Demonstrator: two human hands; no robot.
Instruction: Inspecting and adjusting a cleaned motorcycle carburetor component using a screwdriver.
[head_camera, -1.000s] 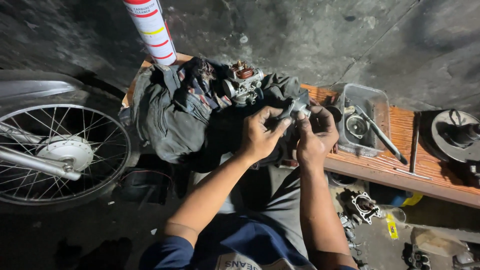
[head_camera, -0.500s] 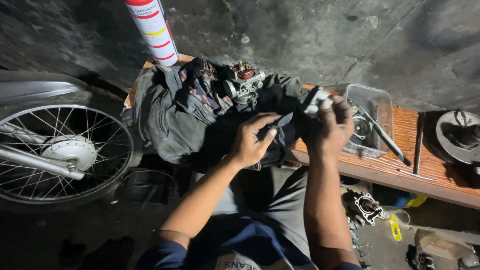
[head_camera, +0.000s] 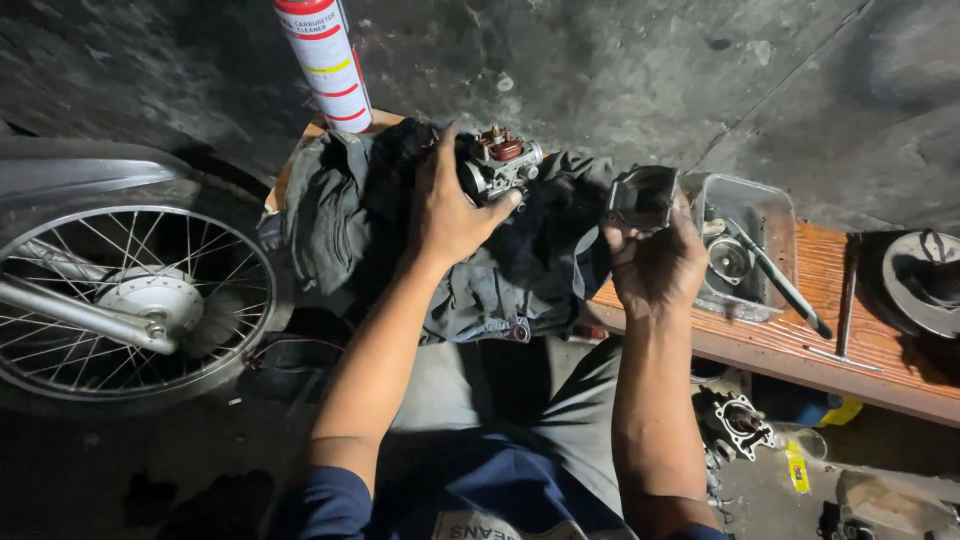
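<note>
Head view, single entry.

Left hand (head_camera: 450, 210): lying at centre frame, fingers spread and curling over the carburettor body (head_camera: 500, 160), gripping it from the left side. The carburettor body is sitting on the dark cloth (head_camera: 350, 220), upper centre of the frame, its brass and red fittings facing up.

Right hand (head_camera: 655, 262): rising right of centre, fingers clenching around a small dark cup-shaped metal part (head_camera: 640, 198), held up clear of the cloth and just beside the clear plastic tray (head_camera: 778, 205).

Dark cloth: bunching in a heap over the left end of the wooden bench (head_camera: 860, 340), which is running from centre to the right edge.

Clear plastic tray: resting on the bench, right of centre, holding a round metal piece (head_camera: 728, 260) and a long dark tool (head_camera: 775, 280) leaning across it.

Spray can (head_camera: 322, 60): white with red bands, standing upright at top left of centre, behind the cloth.

Spoked wheel (head_camera: 130, 300): occupying the left edge, well apart from both hands.

Round dark part (head_camera: 925, 280): lying at the far right of the bench.

Small engine piece (head_camera: 738, 422): lying on the floor, lower right, under the bench edge.
</note>
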